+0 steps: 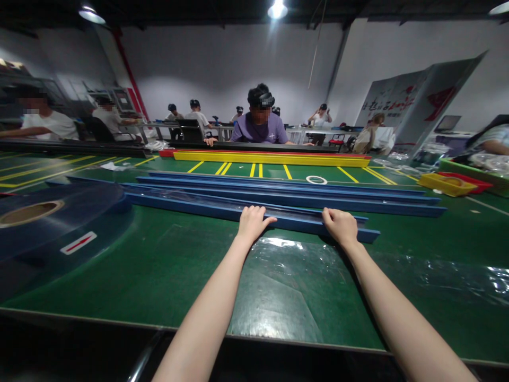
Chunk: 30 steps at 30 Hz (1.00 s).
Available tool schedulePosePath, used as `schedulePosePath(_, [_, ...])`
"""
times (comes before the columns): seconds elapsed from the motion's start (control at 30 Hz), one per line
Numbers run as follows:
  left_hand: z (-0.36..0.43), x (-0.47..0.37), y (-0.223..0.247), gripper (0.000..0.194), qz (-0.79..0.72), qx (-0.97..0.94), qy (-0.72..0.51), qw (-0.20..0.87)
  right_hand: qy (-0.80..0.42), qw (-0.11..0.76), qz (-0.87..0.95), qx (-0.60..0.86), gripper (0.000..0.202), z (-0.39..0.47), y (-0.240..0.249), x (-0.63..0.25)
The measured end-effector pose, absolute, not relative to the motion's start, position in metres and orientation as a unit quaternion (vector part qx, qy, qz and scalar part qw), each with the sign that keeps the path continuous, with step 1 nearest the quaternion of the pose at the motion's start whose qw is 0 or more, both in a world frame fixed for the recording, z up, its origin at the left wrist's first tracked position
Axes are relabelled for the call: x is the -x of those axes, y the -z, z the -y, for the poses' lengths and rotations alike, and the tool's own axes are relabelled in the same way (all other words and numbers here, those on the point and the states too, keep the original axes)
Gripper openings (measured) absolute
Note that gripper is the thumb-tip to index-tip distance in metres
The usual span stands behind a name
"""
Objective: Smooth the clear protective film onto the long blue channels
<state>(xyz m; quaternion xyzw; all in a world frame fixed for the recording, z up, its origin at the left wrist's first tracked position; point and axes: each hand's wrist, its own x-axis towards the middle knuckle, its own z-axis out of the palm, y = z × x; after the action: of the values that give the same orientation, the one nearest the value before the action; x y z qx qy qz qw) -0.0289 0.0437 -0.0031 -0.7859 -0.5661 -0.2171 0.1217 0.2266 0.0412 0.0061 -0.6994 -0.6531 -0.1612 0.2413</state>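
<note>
A long blue channel-shaped strip [191, 207] lies slantwise on the green table. My left hand [253, 220] is closed over its front wall near the middle, fingers curled inside and thumb pointing right. Near the strip's right end, my right hand [341, 225] grips the same wall with bent fingers. Clear film shows inside the channel. Just behind lie more blue strips [397, 204], roughly parallel to each other. Between my forearms, a clear plastic sheet [274, 302] lies flat and shiny on the table.
A big roll of clear film [32, 254] stands at the left. Yellow strips [270, 158] lie across the table's far side, where a person in purple [260, 127] leans. A white ring [316, 180] and yellow tray [447, 184] are to the right; more people sit behind.
</note>
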Motion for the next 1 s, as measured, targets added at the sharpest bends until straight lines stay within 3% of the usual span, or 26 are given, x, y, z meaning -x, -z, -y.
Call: schedulePosePath(1.0, [-0.0423,0.0279,-0.0004,0.042,0.567,0.789,0.219,0.093,0.16,0.235,0.652,0.703,0.043,-0.0404,-0.006,-0.2264])
